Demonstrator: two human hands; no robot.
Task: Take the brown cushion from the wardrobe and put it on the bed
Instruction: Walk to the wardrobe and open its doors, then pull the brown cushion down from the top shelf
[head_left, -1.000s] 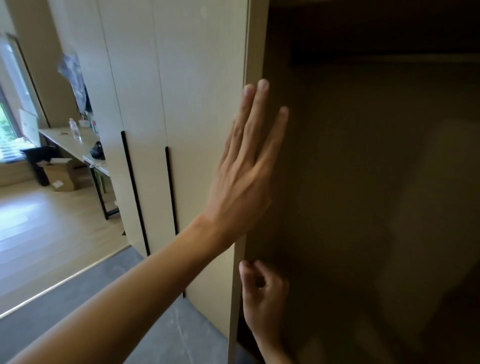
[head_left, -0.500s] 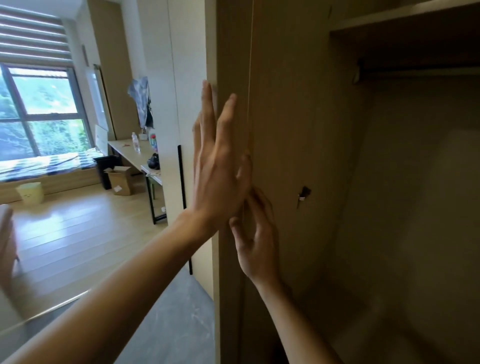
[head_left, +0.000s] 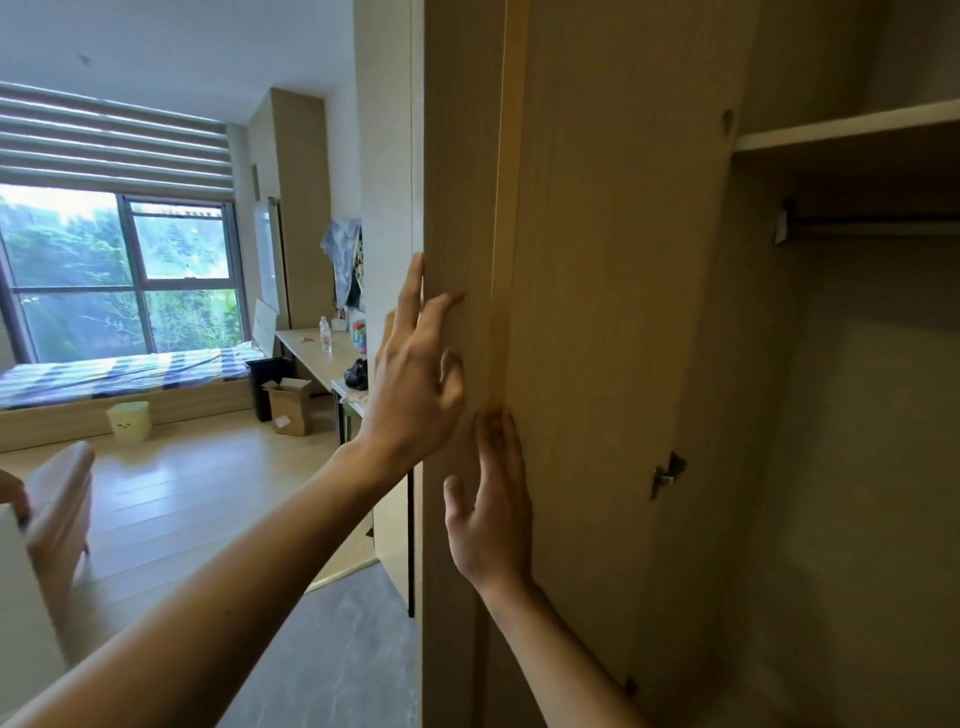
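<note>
View: I am looking through a head camera, from close up, at a wardrobe (head_left: 597, 312) on the right; a bright bedroom opens on the left.
Left hand (head_left: 415, 384): raised, palm laid on the narrow left edge of the open wardrobe door (head_left: 462, 208). Its fingers (head_left: 413, 291) are straight and spread apart, and they clamp nothing.
Right hand (head_left: 491, 519): lower and just right of the left hand, palm flat on the door's inner face. The fingers are straight and close together, the thumb stands off to the left, and it holds nothing.
Hands together: the right fingertips come up just beneath the heel of the left hand; I cannot tell whether they touch.
Wardrobe inside: on the right, dim, I see 1 pale shelf (head_left: 841, 130) high up, 1 hanging rail (head_left: 872, 226) just below it, and 1 metal hinge (head_left: 670, 475) on the door's right edge.
Brown cushion: I cannot tell where it is; the part of the wardrobe I can see is in deep shadow.
Bed (head_left: 119, 374): far left, below the window (head_left: 119, 270), low, with a blue and white checked cover.
Blind (head_left: 104, 140): striped, drawn partway down over the window.
Desk (head_left: 306, 345): far, between the bed and the wardrobe, with 1 clear bottle (head_left: 325, 335) standing on it.
Floor items: 1 open cardboard box (head_left: 288, 405) beside the desk and 1 pale green bin (head_left: 129, 422) in front of the bed.
Writing: the bottle's label and a white sticker on the box are too small for me to read.
Chair (head_left: 57, 499): near left, pinkish and padded.
</note>
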